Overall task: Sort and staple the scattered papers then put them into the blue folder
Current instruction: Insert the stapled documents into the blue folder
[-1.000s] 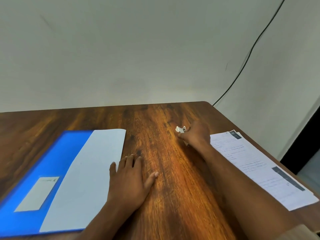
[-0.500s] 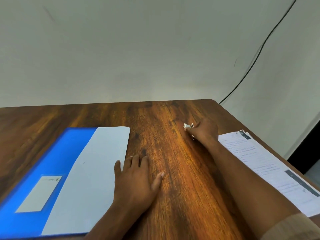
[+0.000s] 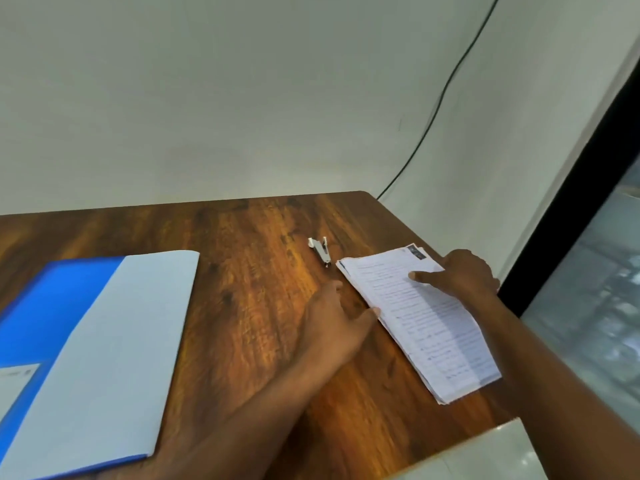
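- Far left of the stapler, on the wooden table [image 3: 242, 306], one blue folder [image 3: 52, 306] lies flat, its front cover running off the left edge of view, a pale label at its near corner.
- On the folder, toward the stapler's side, one pale blue-white sheet [image 3: 121, 348] is spread, blank on top, its long edge slanting up toward the far wall.
- Nearer than the stapler and a touch to its left, the left hand [image 3: 332, 323] reaches in palm down, fingers relaxed and loosely spread. It grips nothing; the thumb tip touches the left edge of the paper stack.
- One stapler [image 3: 320, 251], small, silver and grey, lies on the bare wood with nobody's hand on it, its narrow end pointing to the near right.
- Just right of the stapler, one stack of papers [image 3: 422, 323] lies on the table, several sheets deep and roughly squared, the edges slightly fanned at the near corner. The top page carries lines of handwriting and a dark patch at its far corner.
- Right of the stapler, at the stack's far right edge, the right hand [image 3: 464, 275] has fingers curled over the stack's edge and the thumb pressed flat on the top page: it is holding the stack.
- One black cable [image 3: 446, 95] runs down the wall beyond the stapler.
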{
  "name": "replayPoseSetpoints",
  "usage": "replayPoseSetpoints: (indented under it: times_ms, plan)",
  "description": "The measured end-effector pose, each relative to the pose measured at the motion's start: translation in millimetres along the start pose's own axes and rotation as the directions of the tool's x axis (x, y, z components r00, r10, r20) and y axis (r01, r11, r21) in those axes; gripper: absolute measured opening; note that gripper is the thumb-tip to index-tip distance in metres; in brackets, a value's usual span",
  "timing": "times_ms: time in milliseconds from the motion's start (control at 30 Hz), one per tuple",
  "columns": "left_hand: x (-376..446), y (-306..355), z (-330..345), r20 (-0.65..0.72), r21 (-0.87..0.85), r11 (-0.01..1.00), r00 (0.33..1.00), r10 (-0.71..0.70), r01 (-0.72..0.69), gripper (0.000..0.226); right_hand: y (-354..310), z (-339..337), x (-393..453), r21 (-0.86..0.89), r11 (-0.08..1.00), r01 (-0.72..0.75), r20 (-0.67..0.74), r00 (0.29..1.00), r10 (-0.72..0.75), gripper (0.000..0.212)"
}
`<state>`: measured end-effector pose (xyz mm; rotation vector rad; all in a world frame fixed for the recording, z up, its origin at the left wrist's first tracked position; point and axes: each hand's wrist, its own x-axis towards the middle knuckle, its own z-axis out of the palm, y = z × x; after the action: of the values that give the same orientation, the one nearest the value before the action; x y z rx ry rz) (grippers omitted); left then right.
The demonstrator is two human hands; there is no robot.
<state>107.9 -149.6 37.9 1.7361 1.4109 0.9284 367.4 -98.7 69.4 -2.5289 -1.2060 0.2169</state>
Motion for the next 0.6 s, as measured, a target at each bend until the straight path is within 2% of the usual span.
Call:
replayPoseSetpoints:
  times_ms: [100,233,367,433,600]
  plan:
    - [7,15,18,0.012,-0.163,0.986,1.000,-0.029,0.030,0.069,15,0,1,-0.019,0.999,-0.030,0.041,0.999,0.031,0.112]
    - [22,21,40,0.046,-0.358,0.927,0.994,-0.100,0.110,0.072,31,0,-2,-0.011,1.000,-0.013,0.045,0.999,0.014,0.100]
    - [29,25,54,0.063,-0.403,0.905,0.991,-0.121,0.136,0.075,40,0,0,0.051,0.998,-0.035,0.074,0.997,0.032,0.097]
    - [29,28,56,0.047,-0.425,0.888,0.984,-0.170,0.174,0.067,42,-3,-1,0.099,0.993,-0.065,0.099,0.994,0.055,0.092]
    - [23,31,47,0.185,-0.426,0.849,0.949,-0.255,0.311,0.044,42,-9,-7,0.207,0.975,-0.085,0.147,0.988,0.055,0.077]
